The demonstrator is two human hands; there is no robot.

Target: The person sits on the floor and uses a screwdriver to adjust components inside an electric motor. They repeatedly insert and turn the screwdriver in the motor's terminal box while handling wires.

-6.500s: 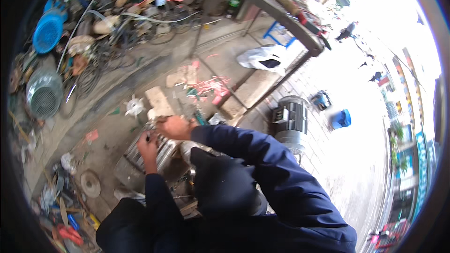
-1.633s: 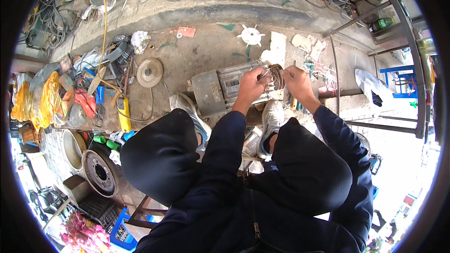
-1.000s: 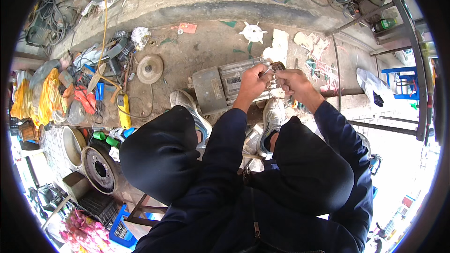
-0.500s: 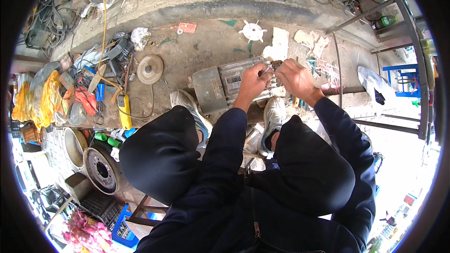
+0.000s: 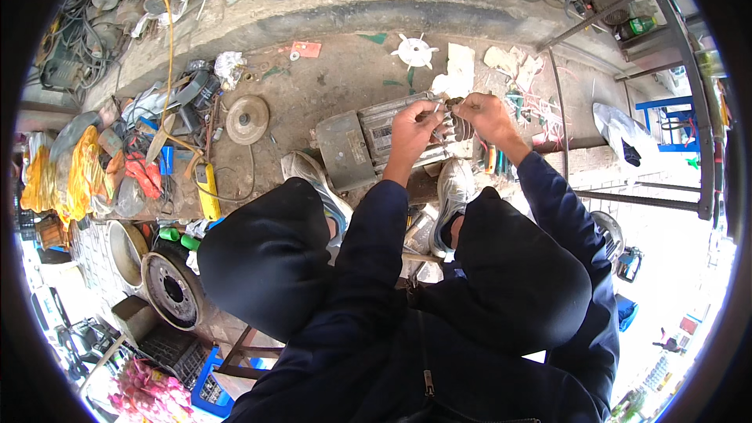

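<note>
The electric motor [image 5: 345, 150] lies on the ground [image 5: 333, 86]; left hand [image 5: 413, 129] and right hand [image 5: 487, 115] bend over its right end, whether pinching anything I cannot tell. Apparently fine fingerwork, next needing steadiness.

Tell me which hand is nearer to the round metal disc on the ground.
Left. The left hand is over the electric motor, to the right of the round metal disc; the right hand is farther right, at the motor's end.
</note>
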